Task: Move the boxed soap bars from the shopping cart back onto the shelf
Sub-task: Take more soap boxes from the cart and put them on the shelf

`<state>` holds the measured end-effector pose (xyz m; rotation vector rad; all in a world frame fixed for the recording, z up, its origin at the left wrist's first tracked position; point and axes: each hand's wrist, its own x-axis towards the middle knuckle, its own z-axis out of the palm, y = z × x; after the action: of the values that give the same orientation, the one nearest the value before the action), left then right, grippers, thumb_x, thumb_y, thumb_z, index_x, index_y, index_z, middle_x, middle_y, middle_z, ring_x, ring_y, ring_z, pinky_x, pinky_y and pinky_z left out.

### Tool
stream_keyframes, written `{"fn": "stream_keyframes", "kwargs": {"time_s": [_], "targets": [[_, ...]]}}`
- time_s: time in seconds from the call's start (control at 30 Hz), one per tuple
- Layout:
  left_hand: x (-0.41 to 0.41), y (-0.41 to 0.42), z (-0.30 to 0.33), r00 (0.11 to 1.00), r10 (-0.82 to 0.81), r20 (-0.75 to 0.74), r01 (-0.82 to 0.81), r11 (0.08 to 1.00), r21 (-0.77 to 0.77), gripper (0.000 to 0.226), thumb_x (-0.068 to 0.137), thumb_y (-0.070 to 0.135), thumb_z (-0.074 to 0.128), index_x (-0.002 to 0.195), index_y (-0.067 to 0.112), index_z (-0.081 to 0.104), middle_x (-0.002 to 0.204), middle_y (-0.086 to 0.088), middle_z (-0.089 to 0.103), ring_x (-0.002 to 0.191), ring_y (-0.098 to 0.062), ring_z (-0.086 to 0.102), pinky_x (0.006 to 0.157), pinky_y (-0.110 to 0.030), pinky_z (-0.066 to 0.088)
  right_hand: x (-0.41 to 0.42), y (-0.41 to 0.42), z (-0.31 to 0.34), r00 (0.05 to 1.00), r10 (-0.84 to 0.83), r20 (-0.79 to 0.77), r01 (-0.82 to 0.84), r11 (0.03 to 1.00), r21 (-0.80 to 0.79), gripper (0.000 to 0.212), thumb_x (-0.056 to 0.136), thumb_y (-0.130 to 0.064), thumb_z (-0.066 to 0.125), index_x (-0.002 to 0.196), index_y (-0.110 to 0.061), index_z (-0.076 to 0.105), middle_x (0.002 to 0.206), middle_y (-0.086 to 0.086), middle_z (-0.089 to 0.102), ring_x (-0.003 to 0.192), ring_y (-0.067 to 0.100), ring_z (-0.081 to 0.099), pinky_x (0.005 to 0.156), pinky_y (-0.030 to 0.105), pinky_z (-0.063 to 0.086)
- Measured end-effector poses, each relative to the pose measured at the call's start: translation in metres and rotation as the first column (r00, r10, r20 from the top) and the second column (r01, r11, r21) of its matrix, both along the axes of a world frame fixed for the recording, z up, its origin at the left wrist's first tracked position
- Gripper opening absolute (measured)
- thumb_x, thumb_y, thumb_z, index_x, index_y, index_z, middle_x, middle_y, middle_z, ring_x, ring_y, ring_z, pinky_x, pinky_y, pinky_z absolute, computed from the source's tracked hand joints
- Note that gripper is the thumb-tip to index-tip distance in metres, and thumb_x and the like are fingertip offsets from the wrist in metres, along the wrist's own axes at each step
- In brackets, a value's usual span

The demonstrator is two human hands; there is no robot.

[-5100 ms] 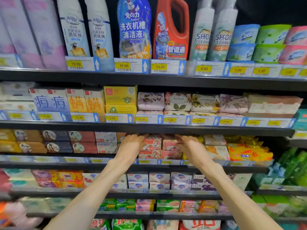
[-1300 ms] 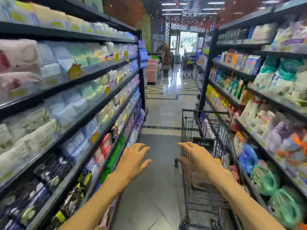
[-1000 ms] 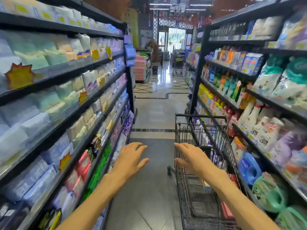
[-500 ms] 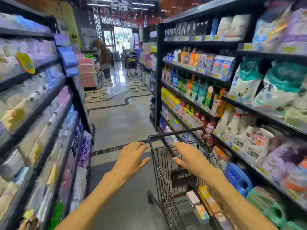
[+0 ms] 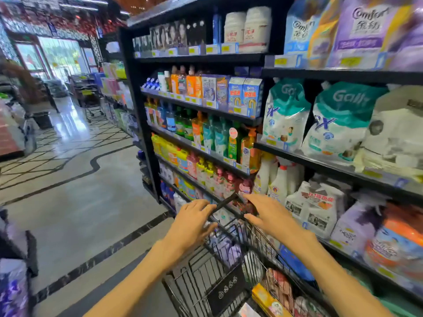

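Both grips were wide and held nothing: the left hand [image 5: 194, 221] and right hand [image 5: 271, 216] hovered, fingers spread, over the black wire shopping cart [image 5: 219, 277]. Boxed soap bars [image 5: 269, 299] lay in the cart's basket at lower right. Shelves [image 5: 206, 108] of detergent bottles stood just beside the cart.

The aisle is brightly and evenly lit. Daylight pours through the glass entrance [image 5: 57, 56] at the far left, blown out to near white, and throws a pale glare onto the polished floor [image 5: 68, 126]. Ceiling light strips [image 5: 80, 6] show as soft streaks. The wide lens bends the shelves [image 5: 201, 58] and stretches the edges. Motion blur smears the bags [image 5: 366, 30] at upper right and the goods at lower left.
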<state>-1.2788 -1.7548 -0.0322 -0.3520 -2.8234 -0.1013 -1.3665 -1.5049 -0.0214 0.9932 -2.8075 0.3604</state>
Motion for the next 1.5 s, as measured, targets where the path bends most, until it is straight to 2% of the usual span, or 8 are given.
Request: {"fn": "stream_keyframes", "kwargs": {"time_s": [0.3, 0.53, 0.73, 1.03, 1.2, 1.33, 1.43, 1.5], "targets": [[-0.155, 0.047, -0.027, 0.934, -0.353, 0.044, 0.353, 0.935, 0.023, 0.053, 0.095, 0.053, 0.042, 0.138, 0.023, 0.049, 0.131, -0.002, 0.056, 0.116, -0.026, 0.055, 0.093, -0.042, 0.049, -0.054, 0.06, -0.01, 0.924, -0.375, 0.077, 0.378, 0.925, -0.027, 0.062, 0.093, -0.042, 0.06, 0.149, -0.032, 0.033, 0.143, -0.001, 0.05, 0.128, 0.025, 0.049, 0.1, 0.04, 0.045], [-0.205, 0.11, -0.07, 0.759, -0.641, 0.114, 0.638, 0.767, 0.067, 0.059, 0.093, 0.055, 0.03, 0.134, 0.019, 0.052, 0.123, -0.005, 0.059, 0.108, -0.03, 0.056, 0.087, -0.044, 0.049, -0.033, 0.105, -0.035, 0.758, -0.636, 0.147, 0.644, 0.765, -0.009, 0.06, 0.095, -0.039, 0.06, 0.148, -0.028, 0.035, 0.147, 0.001, 0.047, 0.128, 0.026, 0.048, 0.099, 0.043, 0.046], [-0.225, 0.129, -0.123, 0.623, -0.763, 0.174, 0.751, 0.645, 0.141, 0.049, 0.094, 0.043, 0.054, 0.13, 0.011, 0.058, 0.124, -0.011, 0.061, 0.108, -0.033, 0.059, 0.086, -0.043, 0.052, -0.011, 0.112, -0.078, 0.633, -0.765, 0.119, 0.763, 0.643, 0.066, 0.058, 0.093, -0.04, 0.063, 0.143, -0.019, 0.044, 0.133, 0.007, 0.057, 0.117, 0.031, 0.056, 0.089, 0.042, 0.048], [-0.201, 0.132, -0.263, 0.528, -0.716, 0.457, 0.734, 0.655, 0.178, 0.049, 0.088, 0.031, 0.069, 0.132, 0.014, 0.055, 0.123, -0.008, 0.06, 0.11, -0.031, 0.057, 0.09, -0.041, 0.051, 0.018, 0.098, -0.215, 0.518, -0.755, 0.402, 0.78, 0.61, 0.14, 0.057, 0.093, -0.039, 0.06, 0.145, -0.022, 0.042, 0.142, 0.004, 0.052, 0.127, 0.027, 0.051, 0.099, 0.042, 0.045], [-0.185, 0.138, -0.368, 0.47, -0.55, 0.69, 0.687, 0.719, 0.105, 0.049, 0.098, 0.023, 0.052, 0.146, 0.016, 0.041, 0.143, -0.007, 0.044, 0.128, -0.031, 0.043, 0.106, -0.04, 0.038, 0.034, 0.089, -0.314, 0.43, -0.74, 0.517, 0.781, 0.592, 0.199, 0.046, 0.095, -0.035, 0.058, 0.139, -0.026, 0.049, 0.135, 0.0, 0.058, 0.119, 0.022, 0.056, 0.098, 0.04, 0.046], [-0.18, 0.144, -0.459, 0.453, -0.391, 0.801, 0.667, 0.745, -0.014, 0.063, 0.094, 0.016, 0.06, 0.15, 0.019, 0.032, 0.154, -0.006, 0.033, 0.139, -0.03, 0.035, 0.106, -0.042, 0.044, 0.051, 0.084, -0.394, 0.406, -0.709, 0.577, 0.73, 0.631, 0.263, 0.052, 0.096, -0.041, 0.055, 0.143, -0.024, 0.043, 0.138, 0.003, 0.056, 0.117, 0.026, 0.059, 0.092, 0.038, 0.05], [-0.174, 0.147, -0.516, 0.47, -0.279, 0.838, 0.67, 0.73, -0.133, 0.06, 0.092, 0.016, 0.061, 0.147, 0.016, 0.036, 0.15, -0.011, 0.039, 0.133, -0.032, 0.044, 0.096, -0.041, 0.052, 0.061, 0.08, -0.437, 0.363, -0.695, 0.62, 0.733, 0.624, 0.27, 0.055, 0.087, -0.032, 0.069, 0.138, -0.021, 0.051, 0.125, 0.009, 0.064, 0.103, 0.034, 0.066, 0.081, 0.043, 0.056], [-0.168, 0.149, -0.548, 0.475, -0.249, 0.844, 0.693, 0.697, -0.184, 0.054, 0.073, 0.017, 0.082, 0.123, 0.012, 0.062, 0.121, -0.011, 0.062, 0.105, -0.03, 0.064, 0.067, -0.036, 0.06, 0.068, 0.079, -0.464, 0.349, -0.7, 0.622, 0.759, 0.601, 0.251, 0.054, 0.073, -0.024, 0.081, 0.124, -0.018, 0.063, 0.108, 0.01, 0.071, 0.085, 0.033, 0.071, 0.065, 0.042, 0.059]]}}
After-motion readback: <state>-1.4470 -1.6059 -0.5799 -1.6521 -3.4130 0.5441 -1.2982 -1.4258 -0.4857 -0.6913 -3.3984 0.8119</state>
